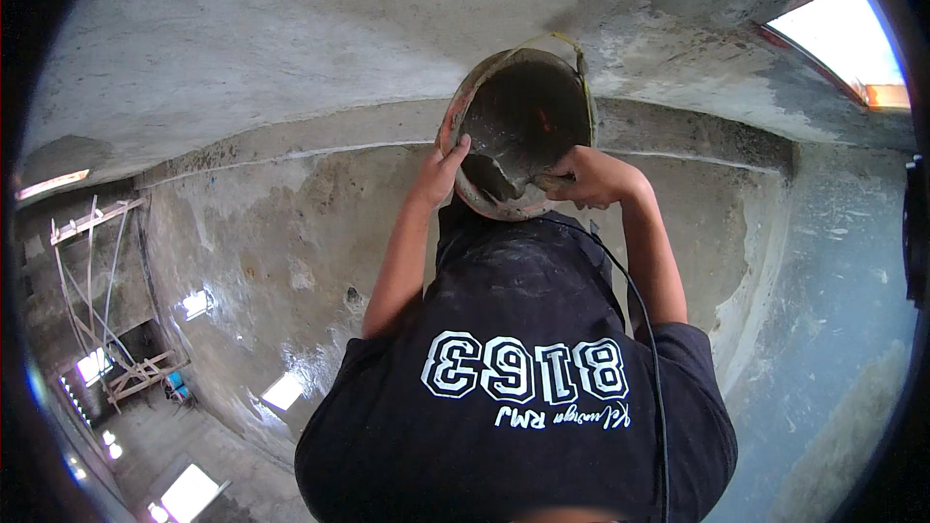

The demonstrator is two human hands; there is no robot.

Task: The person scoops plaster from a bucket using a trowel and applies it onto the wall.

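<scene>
A round bucket with a mortar-smeared rim is tilted up in front of my body, its mouth toward me. Dark wet mortar coats its inside. My left hand grips the rim at the left, thumb laid over the edge. Inside the near part of the bucket, my right hand is closed round the handle of a trowel. The mortar and my fingers partly hide this tool. A thin yellowish bucket handle hangs at the far right of the rim.
Beyond the bucket rises a grey plastered wall with a bright window opening at the right. A stained concrete floor lies below. Wooden scaffolding stands at the left, near blue containers. A black cable runs down my shirt.
</scene>
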